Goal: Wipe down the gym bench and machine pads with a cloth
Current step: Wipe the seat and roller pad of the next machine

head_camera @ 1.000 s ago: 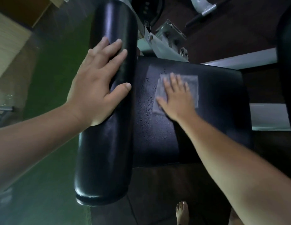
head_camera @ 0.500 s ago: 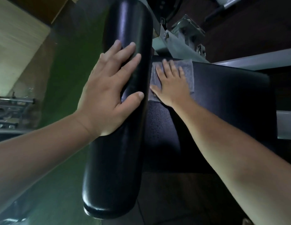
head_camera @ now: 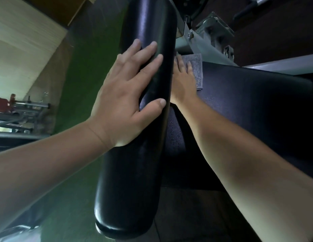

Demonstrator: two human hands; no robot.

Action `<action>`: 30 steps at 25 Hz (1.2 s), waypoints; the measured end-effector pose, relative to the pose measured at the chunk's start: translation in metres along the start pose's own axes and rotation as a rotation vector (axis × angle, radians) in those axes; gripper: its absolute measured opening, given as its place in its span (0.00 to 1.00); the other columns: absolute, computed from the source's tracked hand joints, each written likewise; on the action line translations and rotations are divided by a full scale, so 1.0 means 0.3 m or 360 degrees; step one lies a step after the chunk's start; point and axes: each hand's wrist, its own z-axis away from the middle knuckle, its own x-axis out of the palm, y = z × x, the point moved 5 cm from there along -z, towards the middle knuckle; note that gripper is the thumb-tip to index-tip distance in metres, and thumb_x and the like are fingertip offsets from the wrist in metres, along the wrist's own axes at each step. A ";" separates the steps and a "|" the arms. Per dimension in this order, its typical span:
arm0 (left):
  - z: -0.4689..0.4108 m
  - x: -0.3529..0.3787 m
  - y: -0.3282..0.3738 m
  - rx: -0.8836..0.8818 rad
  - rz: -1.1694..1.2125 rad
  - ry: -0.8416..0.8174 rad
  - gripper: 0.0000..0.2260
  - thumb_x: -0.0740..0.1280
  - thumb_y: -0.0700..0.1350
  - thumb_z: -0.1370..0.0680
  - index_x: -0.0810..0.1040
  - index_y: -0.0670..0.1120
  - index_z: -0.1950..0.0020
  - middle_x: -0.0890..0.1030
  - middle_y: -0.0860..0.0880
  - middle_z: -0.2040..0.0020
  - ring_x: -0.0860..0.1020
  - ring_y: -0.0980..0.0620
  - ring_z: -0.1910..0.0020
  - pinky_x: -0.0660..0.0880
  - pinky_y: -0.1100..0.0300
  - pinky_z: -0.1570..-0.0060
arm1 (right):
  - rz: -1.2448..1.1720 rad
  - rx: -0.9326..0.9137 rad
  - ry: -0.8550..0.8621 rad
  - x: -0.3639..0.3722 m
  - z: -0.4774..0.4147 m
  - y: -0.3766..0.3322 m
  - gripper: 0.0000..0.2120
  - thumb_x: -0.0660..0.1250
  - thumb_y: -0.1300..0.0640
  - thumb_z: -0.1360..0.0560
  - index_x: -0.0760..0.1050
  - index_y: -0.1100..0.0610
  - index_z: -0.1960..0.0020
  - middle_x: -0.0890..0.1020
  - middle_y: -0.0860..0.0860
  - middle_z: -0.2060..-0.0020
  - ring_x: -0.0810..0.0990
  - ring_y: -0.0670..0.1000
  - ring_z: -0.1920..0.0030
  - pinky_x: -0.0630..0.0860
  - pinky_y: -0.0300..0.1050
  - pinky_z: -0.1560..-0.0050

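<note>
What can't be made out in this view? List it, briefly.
Head view only:
- Right hand: thumb side hidden behind the roller pad.
- Cloth: mostly covered by that hand and the roller pad.
- Top end of the roller pad: cut off by the upper frame edge.
- Seat pad: left strip hidden behind the roller pad.

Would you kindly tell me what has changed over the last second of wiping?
The right hand slid the cloth across the flat pad toward its far corner beside the roller, which now partly hides the hand. The left hand stayed flat on the roller; nothing was gripped or released.
</note>
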 end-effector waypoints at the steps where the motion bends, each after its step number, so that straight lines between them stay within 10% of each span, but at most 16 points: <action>1: -0.004 -0.001 0.000 0.0001 -0.0009 0.0003 0.32 0.61 0.57 0.20 0.65 0.42 0.19 0.61 0.46 0.17 0.53 0.44 0.16 0.54 0.41 0.20 | 0.0000 0.0017 0.0021 0.009 0.050 -0.010 0.36 0.46 0.38 0.19 0.49 0.53 0.15 0.51 0.56 0.16 0.46 0.58 0.16 0.46 0.64 0.19; 7: -0.005 -0.001 0.002 0.0005 -0.0038 0.0005 0.32 0.62 0.56 0.20 0.66 0.42 0.19 0.62 0.45 0.18 0.54 0.41 0.17 0.53 0.44 0.19 | -0.0055 -0.0217 -0.0172 0.081 0.434 -0.057 0.42 0.35 0.36 0.25 0.46 0.53 0.15 0.47 0.54 0.16 0.44 0.56 0.16 0.46 0.62 0.18; 13: -0.005 0.000 0.000 0.0002 -0.0052 0.0037 0.31 0.63 0.54 0.20 0.66 0.42 0.19 0.62 0.46 0.18 0.54 0.43 0.17 0.53 0.46 0.19 | -0.0035 0.0071 -0.0026 0.070 0.357 -0.067 0.41 0.37 0.38 0.24 0.48 0.56 0.16 0.49 0.56 0.16 0.47 0.58 0.16 0.49 0.63 0.19; 18: -0.006 0.002 -0.005 0.0018 -0.0040 0.0041 0.31 0.63 0.55 0.20 0.67 0.42 0.19 0.63 0.45 0.18 0.55 0.41 0.17 0.53 0.49 0.19 | -0.0162 -0.0331 -0.0147 0.207 0.864 -0.174 0.39 0.49 0.39 0.23 0.57 0.56 0.17 0.54 0.56 0.16 0.48 0.57 0.16 0.50 0.62 0.19; 25: -0.008 0.001 -0.002 0.0020 -0.0042 0.0054 0.30 0.63 0.55 0.19 0.67 0.43 0.19 0.63 0.47 0.18 0.54 0.44 0.17 0.53 0.50 0.19 | -0.0086 0.0038 -0.0032 0.139 0.542 -0.121 0.40 0.37 0.39 0.24 0.49 0.54 0.15 0.47 0.55 0.16 0.45 0.58 0.16 0.48 0.63 0.19; 30: -0.010 -0.004 -0.008 0.0007 -0.0027 0.0049 0.31 0.62 0.56 0.20 0.67 0.44 0.19 0.63 0.48 0.18 0.54 0.44 0.17 0.52 0.50 0.19 | -0.0075 -0.0378 -0.0030 0.271 0.893 -0.248 0.36 0.48 0.40 0.20 0.55 0.55 0.16 0.49 0.53 0.16 0.42 0.55 0.16 0.52 0.62 0.19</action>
